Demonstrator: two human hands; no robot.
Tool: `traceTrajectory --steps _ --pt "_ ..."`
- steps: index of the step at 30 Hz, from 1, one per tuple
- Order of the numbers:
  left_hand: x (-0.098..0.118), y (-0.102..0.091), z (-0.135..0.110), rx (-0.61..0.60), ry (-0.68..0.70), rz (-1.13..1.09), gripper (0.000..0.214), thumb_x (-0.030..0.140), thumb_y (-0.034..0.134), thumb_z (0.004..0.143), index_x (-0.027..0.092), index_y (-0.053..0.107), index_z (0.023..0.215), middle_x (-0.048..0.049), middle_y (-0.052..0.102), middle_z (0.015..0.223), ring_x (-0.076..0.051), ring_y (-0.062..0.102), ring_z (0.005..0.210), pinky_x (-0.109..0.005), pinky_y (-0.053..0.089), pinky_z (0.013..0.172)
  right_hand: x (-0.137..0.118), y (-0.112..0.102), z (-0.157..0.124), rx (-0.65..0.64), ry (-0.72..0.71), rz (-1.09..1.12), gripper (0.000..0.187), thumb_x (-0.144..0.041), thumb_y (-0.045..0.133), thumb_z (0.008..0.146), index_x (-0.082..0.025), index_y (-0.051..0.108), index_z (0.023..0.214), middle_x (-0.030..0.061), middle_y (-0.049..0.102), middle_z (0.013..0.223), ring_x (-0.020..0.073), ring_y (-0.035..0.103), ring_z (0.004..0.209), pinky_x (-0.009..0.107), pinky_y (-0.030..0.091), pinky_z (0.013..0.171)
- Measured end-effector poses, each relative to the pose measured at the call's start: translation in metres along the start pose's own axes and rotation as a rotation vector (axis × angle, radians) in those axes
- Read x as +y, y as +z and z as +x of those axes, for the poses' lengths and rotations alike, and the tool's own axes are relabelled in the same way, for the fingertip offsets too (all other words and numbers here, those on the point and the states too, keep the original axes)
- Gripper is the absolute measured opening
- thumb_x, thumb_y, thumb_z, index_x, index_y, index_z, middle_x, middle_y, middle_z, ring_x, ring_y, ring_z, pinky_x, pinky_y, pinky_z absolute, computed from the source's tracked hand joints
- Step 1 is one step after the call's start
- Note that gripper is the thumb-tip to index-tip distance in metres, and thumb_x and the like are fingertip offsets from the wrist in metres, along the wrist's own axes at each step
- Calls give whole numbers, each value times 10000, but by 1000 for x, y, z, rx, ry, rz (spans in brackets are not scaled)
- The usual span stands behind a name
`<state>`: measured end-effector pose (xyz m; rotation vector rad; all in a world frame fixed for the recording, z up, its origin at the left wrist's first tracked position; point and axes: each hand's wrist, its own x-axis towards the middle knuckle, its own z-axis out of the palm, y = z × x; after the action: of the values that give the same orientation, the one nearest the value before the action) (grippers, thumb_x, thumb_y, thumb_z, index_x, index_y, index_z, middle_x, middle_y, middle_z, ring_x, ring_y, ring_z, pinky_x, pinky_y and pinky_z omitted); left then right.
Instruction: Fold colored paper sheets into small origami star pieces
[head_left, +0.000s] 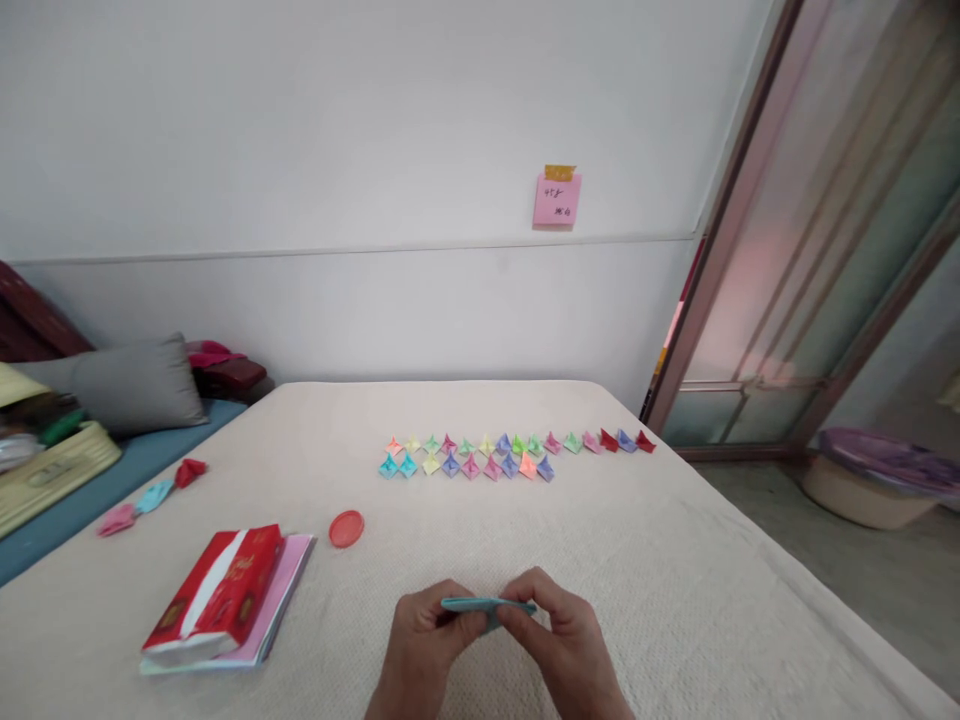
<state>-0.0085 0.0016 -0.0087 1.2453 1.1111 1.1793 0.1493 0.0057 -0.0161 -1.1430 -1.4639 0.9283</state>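
A piece of folded light-blue paper [480, 604] is held level between my two hands near the front of the cloth-covered table. My left hand [425, 640] pinches its left part between thumb and fingers. On the other side, my right hand [556, 635] grips the right end, with thumb below and index finger above. A small flap hangs down between the two thumbs. The fingers hide much of the paper, so its full shape cannot be made out. Beyond the hands, several small folded paper figures [470, 466] in many colours stand in two rows.
Left of my hands lie a red round lid [346, 529] and a red tissue pack [221, 588] on a stack of coloured paper [281, 600]. Farther left are pink, blue and red folded pieces [154, 497]. A pink note [556, 201] is taped to the wall; a tub [859, 485] stands right.
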Motion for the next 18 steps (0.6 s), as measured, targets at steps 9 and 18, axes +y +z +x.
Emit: traceTrajectory --steps 9,18 --pt "-7 -2 2 37 36 57 243 365 726 666 170 646 545 46 454 482 -108 371 518 -220 285 498 -4 -3 1 6 61 66 182 -345 687 709 -208 615 612 -25 543 594 162 500 621 250 392 597" --pt "-9 -7 8 50 -4 -18 255 365 725 627 162 596 543 66 412 458 -92 335 484 -219 264 480 -1 -4 1 28 40 79 262 -395 627 767 -205 594 589 -27 505 572 152 460 598 249 374 576"
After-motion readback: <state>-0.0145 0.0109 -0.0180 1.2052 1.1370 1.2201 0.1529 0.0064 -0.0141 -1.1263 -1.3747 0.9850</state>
